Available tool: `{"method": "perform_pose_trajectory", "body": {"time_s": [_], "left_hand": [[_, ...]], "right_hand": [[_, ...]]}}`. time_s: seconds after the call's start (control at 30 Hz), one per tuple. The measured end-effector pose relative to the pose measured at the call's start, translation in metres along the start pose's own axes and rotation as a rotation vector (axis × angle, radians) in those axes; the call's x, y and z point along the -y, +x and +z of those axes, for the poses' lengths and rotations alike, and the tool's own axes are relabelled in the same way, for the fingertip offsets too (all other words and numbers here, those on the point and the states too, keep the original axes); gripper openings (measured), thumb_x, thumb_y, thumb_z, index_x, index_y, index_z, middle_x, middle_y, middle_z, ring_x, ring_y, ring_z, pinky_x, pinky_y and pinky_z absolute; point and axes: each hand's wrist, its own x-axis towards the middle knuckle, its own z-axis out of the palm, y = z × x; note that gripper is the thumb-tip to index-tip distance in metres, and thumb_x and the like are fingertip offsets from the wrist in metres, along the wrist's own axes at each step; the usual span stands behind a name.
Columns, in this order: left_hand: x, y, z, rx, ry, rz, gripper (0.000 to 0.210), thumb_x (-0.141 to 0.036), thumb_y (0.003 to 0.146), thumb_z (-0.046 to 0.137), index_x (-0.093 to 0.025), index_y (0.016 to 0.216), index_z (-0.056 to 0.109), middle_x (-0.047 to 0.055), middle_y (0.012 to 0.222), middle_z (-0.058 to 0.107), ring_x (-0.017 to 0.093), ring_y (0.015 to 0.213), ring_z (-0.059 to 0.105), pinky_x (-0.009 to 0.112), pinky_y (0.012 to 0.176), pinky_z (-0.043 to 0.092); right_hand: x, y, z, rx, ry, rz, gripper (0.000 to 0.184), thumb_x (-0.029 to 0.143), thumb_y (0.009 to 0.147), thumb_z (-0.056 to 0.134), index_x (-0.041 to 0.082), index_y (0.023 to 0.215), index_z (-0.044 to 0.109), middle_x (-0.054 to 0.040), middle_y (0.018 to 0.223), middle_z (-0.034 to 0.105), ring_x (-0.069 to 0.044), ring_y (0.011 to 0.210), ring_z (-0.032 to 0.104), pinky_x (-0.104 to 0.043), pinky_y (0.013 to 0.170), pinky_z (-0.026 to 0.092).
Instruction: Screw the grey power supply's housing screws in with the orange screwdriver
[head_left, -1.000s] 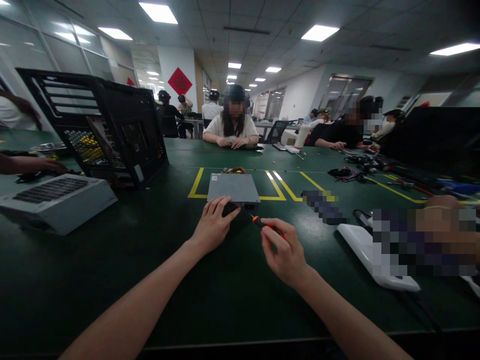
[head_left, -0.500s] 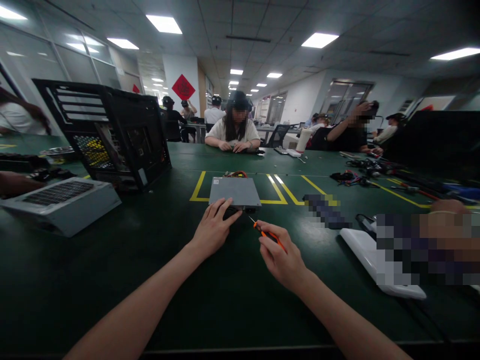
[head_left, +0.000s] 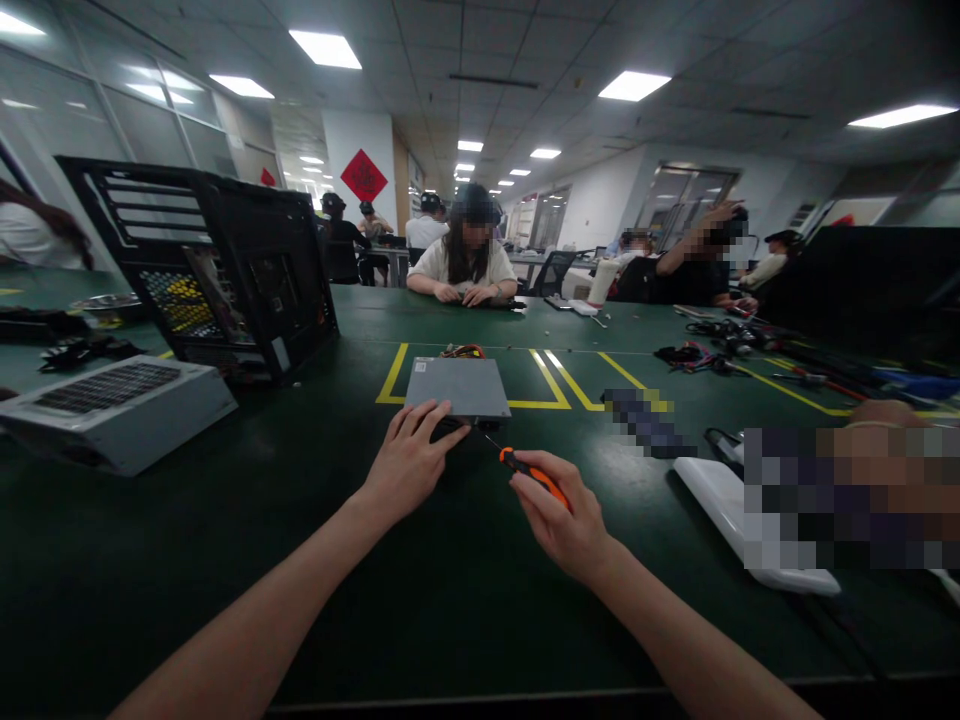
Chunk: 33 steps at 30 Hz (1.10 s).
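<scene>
While left hand (head_left: pixel 409 458) rests on box (head_left: pixel 461 385), right hand (head_left: pixel 568 517) slants screwdriver (head_left: pixel 519 463).

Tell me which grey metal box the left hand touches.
Solid-topped box in the middle, left hand at its near edge; the other box, far left, has a slotted top.

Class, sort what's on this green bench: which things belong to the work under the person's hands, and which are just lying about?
In use:
flat grey metal box, left hand on it
orange-and-black screwdriver, in the right hand

Apparently just lying about, untouched by these hands:
larger grey metal box with a dark grille
black computer case
flat, shiny white object
tangle of dark and coloured cables
</scene>
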Motion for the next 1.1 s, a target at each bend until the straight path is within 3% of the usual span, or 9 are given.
{"method": "perform_pose_trajectory", "body": {"time_s": [0.1,0.27,0.4,0.6,0.73,0.93,1.1], "left_hand": [[0.001,-0.002,0.0,-0.014,-0.003,-0.01,0.046,-0.014,0.08,0.049,-0.031,0.123,0.051,0.008,0.134,0.04,0.027,0.125,0.033,0.049,0.101,0.029],[0.001,-0.001,0.004,-0.018,-0.022,-0.014,0.045,-0.014,0.081,0.049,-0.031,0.122,0.052,0.007,0.136,0.039,0.026,0.127,0.031,0.047,0.104,0.026],[0.002,0.001,0.006,-0.016,-0.033,-0.018,0.044,-0.014,0.081,0.049,-0.03,0.122,0.052,0.008,0.136,0.038,0.026,0.128,0.03,0.047,0.105,0.025],[0.003,0.0,0.007,-0.04,-0.055,-0.01,0.042,-0.013,0.08,0.049,-0.029,0.119,0.055,0.008,0.137,0.038,0.027,0.128,0.03,0.048,0.105,0.024],[0.002,0.0,0.01,-0.05,-0.058,-0.013,0.04,-0.013,0.08,0.05,-0.028,0.117,0.057,0.009,0.136,0.038,0.027,0.129,0.029,0.048,0.105,0.023],[0.004,0.001,0.013,-0.061,-0.079,-0.014,0.04,-0.012,0.081,0.049,-0.028,0.116,0.057,0.01,0.135,0.039,0.027,0.129,0.028,0.049,0.105,0.022],[0.006,0.001,0.015,-0.069,-0.105,-0.016,0.039,-0.013,0.081,0.048,-0.029,0.116,0.057,0.008,0.136,0.038,0.026,0.131,0.027,0.049,0.105,0.022]], "right_hand": [[0.003,0.001,0.001,-0.027,0.063,0.062,0.043,0.004,0.077,0.053,0.021,0.115,0.041,-0.0126,0.115,0.048,-0.021,0.107,0.053,-0.038,0.079,0.055],[0.005,0.005,0.003,-0.014,0.016,-0.004,0.041,0.006,0.075,0.056,0.021,0.112,0.043,-0.009,0.103,0.052,-0.02,0.098,0.055,-0.035,0.075,0.055],[0.006,0.004,0.006,-0.011,0.07,-0.004,0.049,0.001,0.076,0.05,0.018,0.12,0.037,-0.0131,0.111,0.05,-0.02,0.106,0.053,-0.034,0.079,0.055],[0.005,0.003,0.005,0.032,-0.022,-0.017,0.041,0.007,0.077,0.055,0.023,0.113,0.043,-0.0089,0.101,0.053,-0.02,0.098,0.054,-0.036,0.076,0.055],[0.006,0.003,0.004,0.013,0.047,-0.024,0.047,0.003,0.076,0.051,0.018,0.118,0.038,-0.0139,0.112,0.05,-0.021,0.105,0.052,-0.035,0.079,0.054],[0.006,0.006,0.003,0.004,-0.031,-0.005,0.045,0.005,0.076,0.056,0.021,0.116,0.041,-0.0097,0.1,0.053,-0.02,0.095,0.053,-0.036,0.076,0.053],[0.006,0.006,0.005,0.036,0.062,-0.013,0.048,0.005,0.075,0.055,0.016,0.118,0.036,-0.0147,0.109,0.051,-0.021,0.103,0.051,-0.036,0.08,0.053]]}}
